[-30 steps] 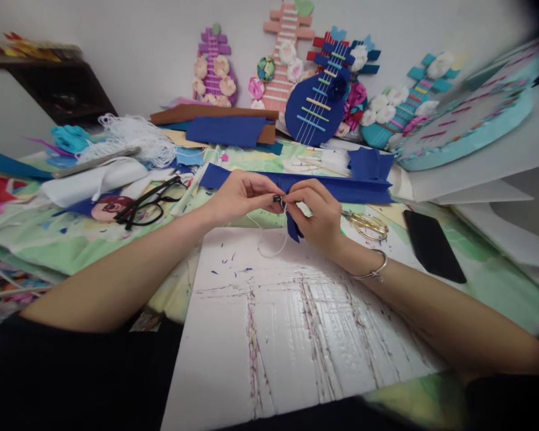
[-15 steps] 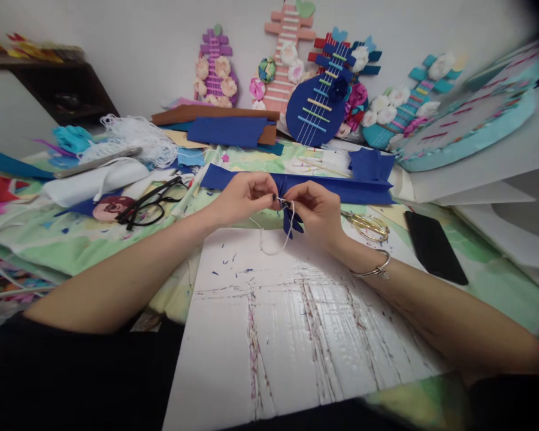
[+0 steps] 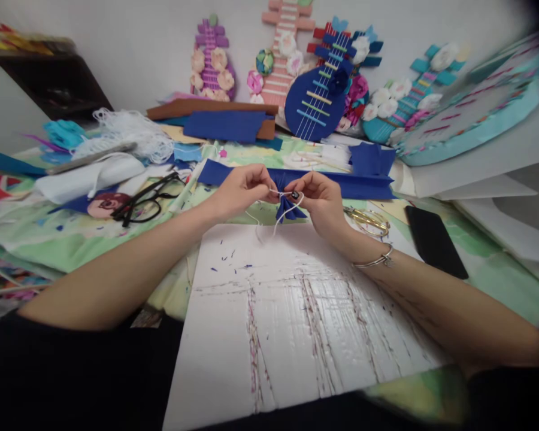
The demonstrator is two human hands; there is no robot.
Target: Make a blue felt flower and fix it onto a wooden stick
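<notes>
Head view: the left hand (image 3: pixel 240 191) and the right hand (image 3: pixel 321 200) meet above the far edge of a scored white board (image 3: pixel 296 317). Between them sits a small folded piece of blue felt (image 3: pixel 286 208), pinched together and fanning downward. A white thread (image 3: pixel 281 194) runs taut from the left fingertips (image 3: pixel 266 190) across to the felt, and its loose ends hang in loops down toward the board. The left fingers are closed in a pinch on the thread. The right fingers are closed on the gathered top of the felt, where the thread wraps it; a dark nail shows at the thumb. A thin bracelet (image 3: pixel 377 260) circles the right wrist.

Just behind the hands lies a long blue strip (image 3: pixel 350 187), across a green patterned cloth (image 3: pixel 54 239). Gold scissors (image 3: pixel 371 220) lie just right of the right hand, with a black phone (image 3: pixel 435 242) farther right. Black glasses (image 3: pixel 146 200) rest to the left, near a heap of white string (image 3: pixel 130 134). Felt guitars (image 3: pixel 317 99) with paper flowers lean on the wall at the back.
</notes>
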